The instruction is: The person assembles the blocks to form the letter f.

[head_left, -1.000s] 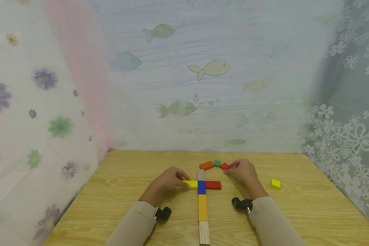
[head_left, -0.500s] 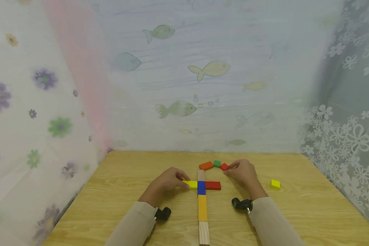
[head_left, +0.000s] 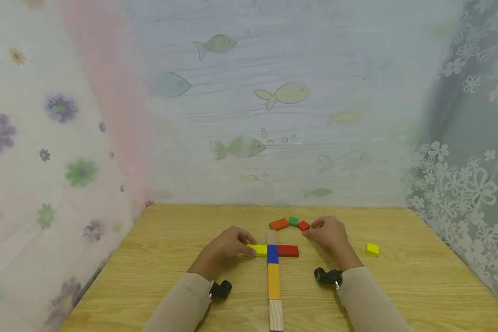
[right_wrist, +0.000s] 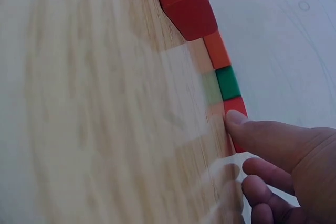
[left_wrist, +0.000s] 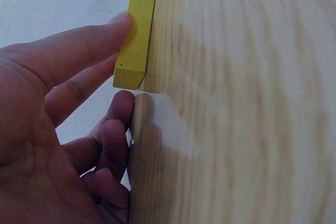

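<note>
My left hand [head_left: 231, 242] pinches the outer end of a yellow block [head_left: 259, 250], thumb on its near side. This block's inner end meets a blue block [head_left: 272, 254]; a long red block [head_left: 288, 251] extends from the blue one's other side. At the back right, my right hand [head_left: 328, 231] is beside a small red block [head_left: 303, 225], fingertips right at its edge. In the right wrist view the thumb [right_wrist: 237, 117] overlaps that block. A green block [head_left: 293, 221] and an orange block [head_left: 279, 224] continue leftward from it in a curve.
A plain wooden block [head_left: 271, 236] lies beyond the blue one. An amber block [head_left: 274, 281] and another plain wooden block [head_left: 275, 315] run toward the front. One yellow block [head_left: 372, 249] lies apart at the right. A fish-printed curtain [head_left: 232, 115] borders the table's back edge.
The right hand's index fingertip has drawn slightly away from the small red block, leaving a narrow gap. The left hand and the blocks stay in place.
</note>
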The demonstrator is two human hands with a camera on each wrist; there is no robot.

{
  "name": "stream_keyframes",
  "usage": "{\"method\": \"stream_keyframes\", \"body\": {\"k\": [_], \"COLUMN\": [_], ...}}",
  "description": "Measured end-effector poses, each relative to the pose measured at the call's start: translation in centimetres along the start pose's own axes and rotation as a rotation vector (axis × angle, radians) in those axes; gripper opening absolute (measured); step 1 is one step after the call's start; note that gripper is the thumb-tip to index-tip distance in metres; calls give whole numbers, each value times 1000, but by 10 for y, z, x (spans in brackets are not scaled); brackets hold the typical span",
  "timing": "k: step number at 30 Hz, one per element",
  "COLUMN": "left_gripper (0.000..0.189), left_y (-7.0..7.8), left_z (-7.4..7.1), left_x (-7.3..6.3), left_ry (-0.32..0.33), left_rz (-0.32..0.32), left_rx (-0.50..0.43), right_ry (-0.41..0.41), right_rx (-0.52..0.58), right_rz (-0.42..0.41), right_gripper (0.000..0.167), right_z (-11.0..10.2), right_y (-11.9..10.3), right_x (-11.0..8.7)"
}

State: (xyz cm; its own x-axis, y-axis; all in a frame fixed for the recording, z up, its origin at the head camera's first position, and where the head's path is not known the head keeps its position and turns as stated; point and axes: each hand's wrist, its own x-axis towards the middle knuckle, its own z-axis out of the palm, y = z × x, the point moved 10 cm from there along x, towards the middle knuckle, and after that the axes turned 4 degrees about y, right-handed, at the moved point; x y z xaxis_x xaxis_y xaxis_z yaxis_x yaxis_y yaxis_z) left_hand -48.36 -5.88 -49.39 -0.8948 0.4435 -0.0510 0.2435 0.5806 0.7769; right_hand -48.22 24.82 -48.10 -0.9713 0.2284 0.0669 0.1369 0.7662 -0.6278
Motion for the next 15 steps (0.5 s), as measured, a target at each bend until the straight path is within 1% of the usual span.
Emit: {"method": "stream_keyframes", "body": {"k": [5,9,12,15], "left_gripper": [24,23,22,22], "left_y": [1,1,1,1], "left_z": [2,1,-1,-2], "left_x": [1,-1,-3,-4], "left_ry": [-6,3,9,11], "left_rz": [14,-9,-21,-23], "left_rx": [-7,-9,-9,-12], "right_ry": [-26,-76,-120,-149], "right_rx": [7,55,69,45], "right_rz": [-3,-14,-39,-71], "right_gripper": [53,52,53,56], "right_z": [-3,-3,-2,-3], "right_y": [1,-2,-6,-8], "right_x": [-1,-1,-4,-7]}}
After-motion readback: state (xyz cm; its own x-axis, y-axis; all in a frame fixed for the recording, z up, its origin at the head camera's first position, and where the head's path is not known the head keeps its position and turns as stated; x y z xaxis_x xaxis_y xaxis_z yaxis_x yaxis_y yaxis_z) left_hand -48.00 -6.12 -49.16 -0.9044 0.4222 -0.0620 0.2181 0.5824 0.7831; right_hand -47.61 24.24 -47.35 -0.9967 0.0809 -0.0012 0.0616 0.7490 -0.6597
